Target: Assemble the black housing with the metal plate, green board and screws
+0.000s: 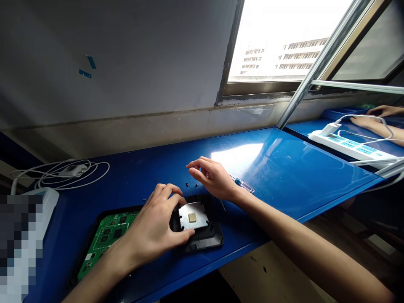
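Note:
My left hand (154, 225) reaches over a silvery metal plate (199, 209), with the thumb at its lower edge and the fingertips at its upper left. A small tan pad (192, 217) sits on the plate. Under it lies a black plastic housing (214, 238). My right hand (214, 176) hovers over the table beyond the housing; its fingers are loosely bent, thumb a little apart, with nothing visible in them. Small dark screws (187, 184) lie below its fingertips. A green circuit board (110, 231) in a black frame is partly hidden behind my left forearm.
A screwdriver with a clear blue handle (244, 185) lies beyond my right wrist. Coiled white cable (75, 170) rests at the left, near a white device (50, 206). At right are a metal frame post (296, 101), a power strip (350, 145) and another person's hands (369, 122).

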`<state>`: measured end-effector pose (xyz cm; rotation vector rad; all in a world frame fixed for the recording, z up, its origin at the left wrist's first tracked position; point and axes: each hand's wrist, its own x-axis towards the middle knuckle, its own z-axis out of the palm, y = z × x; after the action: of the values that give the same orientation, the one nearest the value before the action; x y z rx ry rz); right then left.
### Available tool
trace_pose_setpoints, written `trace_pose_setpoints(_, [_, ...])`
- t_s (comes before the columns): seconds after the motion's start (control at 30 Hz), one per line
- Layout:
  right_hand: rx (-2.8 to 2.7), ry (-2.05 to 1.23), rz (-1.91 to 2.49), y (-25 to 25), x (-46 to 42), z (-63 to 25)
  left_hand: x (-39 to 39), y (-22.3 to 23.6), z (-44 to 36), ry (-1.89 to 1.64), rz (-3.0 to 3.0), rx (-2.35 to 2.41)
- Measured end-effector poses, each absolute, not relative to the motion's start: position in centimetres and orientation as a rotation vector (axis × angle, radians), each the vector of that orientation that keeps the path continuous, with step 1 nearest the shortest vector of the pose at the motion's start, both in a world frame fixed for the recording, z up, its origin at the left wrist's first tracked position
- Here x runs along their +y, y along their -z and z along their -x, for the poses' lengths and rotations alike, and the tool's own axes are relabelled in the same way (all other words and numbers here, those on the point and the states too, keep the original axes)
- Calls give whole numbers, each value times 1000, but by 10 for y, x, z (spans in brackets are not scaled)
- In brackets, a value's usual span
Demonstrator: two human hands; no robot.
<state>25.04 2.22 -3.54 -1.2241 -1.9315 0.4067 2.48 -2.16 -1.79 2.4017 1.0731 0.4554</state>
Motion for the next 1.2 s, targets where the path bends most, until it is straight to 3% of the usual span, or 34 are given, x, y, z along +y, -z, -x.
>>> trace_pose_setpoints(1.2, [-2008,-363,1225,36,21,-248,-21,22,-31,-376,-2379,1039])
